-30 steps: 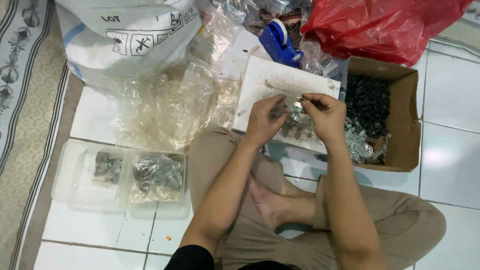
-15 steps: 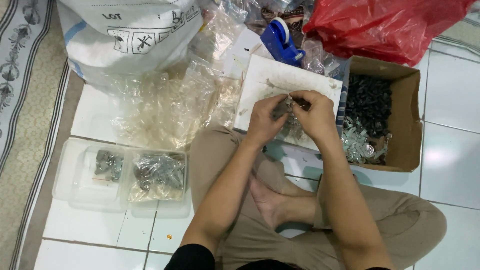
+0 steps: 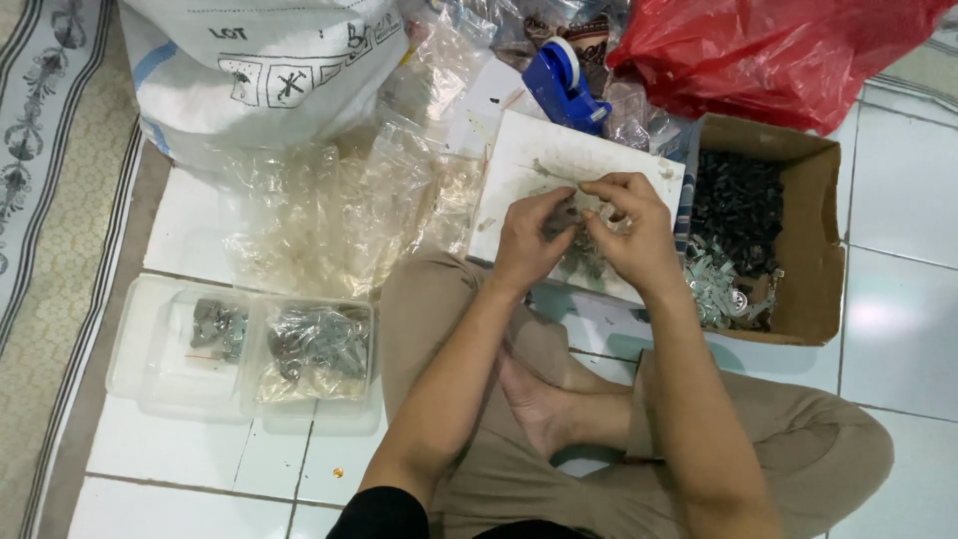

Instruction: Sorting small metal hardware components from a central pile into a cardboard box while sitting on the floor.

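Seated cross-legged on the tiled floor (image 3: 180, 454), head camera looking down; a bare foot (image 3: 534, 404) shows between the knees. To the left on the floor, a clear tray (image 3: 135, 349) holds small bags of metal parts (image 3: 314, 349). Both forearms reach forward to a white board (image 3: 559, 165) propped over the lap. The left hand (image 3: 529, 240) and the right hand (image 3: 629, 235) meet over the board, fingers curled in, pinching a small clear bag (image 3: 584, 235) of greyish metal bits between them; the bag sits between the two hands, just above the board's near half. Neither hand is loose: both are closed in a fingertip pinch on the bag, thumbs facing each other. Exactly which fingers grip the bag mouth cannot be told; the plastic is too blurred. Judgement on doing this step well: keep the bag low over the board so dropped pieces land there and not on the floor, keep the mouth upward, hold with fingertips near the top edge, and keep the parts settled at the bottom. Right of the hands, an open cardboard box (image 3: 813, 240) holds dark screws and shiny brackets. Left of the board, a heap of empty clear bags (image 3: 329, 210) spreads over the tiles. Farther off: a blue tape dispenser (image 3: 564, 85), a red plastic bag (image 3: 758, 50), and a big white sack (image 3: 269, 70).
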